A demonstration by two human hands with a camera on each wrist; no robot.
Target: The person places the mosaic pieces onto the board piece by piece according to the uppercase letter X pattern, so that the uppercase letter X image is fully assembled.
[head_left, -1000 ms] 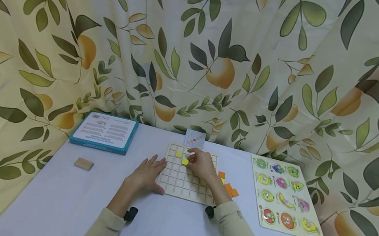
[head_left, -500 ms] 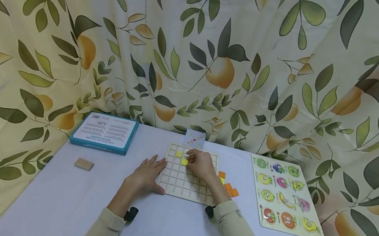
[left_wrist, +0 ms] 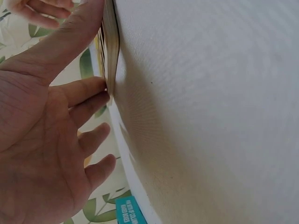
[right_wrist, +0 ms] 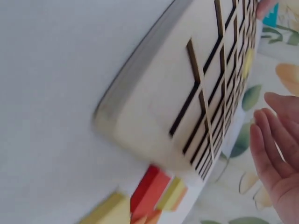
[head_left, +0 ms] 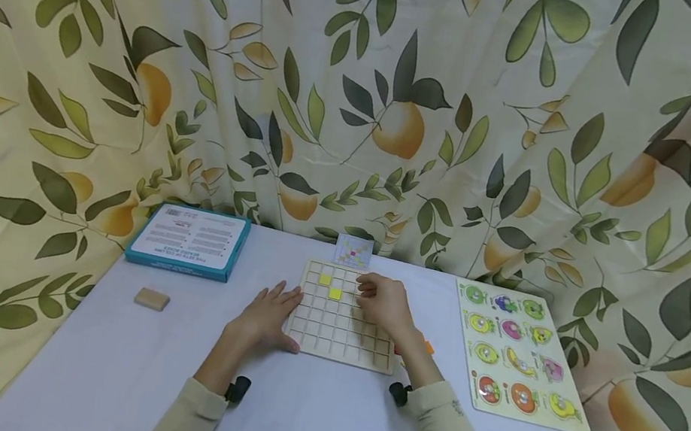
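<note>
A wooden grid board (head_left: 339,333) lies mid-table, with two yellow square tiles (head_left: 335,294) set diagonally in its upper cells. My left hand (head_left: 265,318) is spread at the board's left side; in the left wrist view its fingertips touch the board's edge (left_wrist: 111,51). Above the board's upper right cells is my right hand (head_left: 387,305). In the right wrist view that hand (right_wrist: 280,154) has loosely bent fingers and nothing visible between them. Red, yellow and orange pieces, among them a red tile (right_wrist: 150,189), lie off the board's right side, mostly hidden by my right forearm in the head view.
A small pattern card (head_left: 353,251) is behind the board. At the back left lies a teal and white box (head_left: 187,238), with a beige block (head_left: 151,299) in front of it. A fruit puzzle board (head_left: 519,386) lies on the right. A patterned curtain (head_left: 365,97) hangs behind the table.
My right hand has let go of the lower yellow tile, which stays in its cell, and has moved right. The left hand has stayed at the board's edge.
</note>
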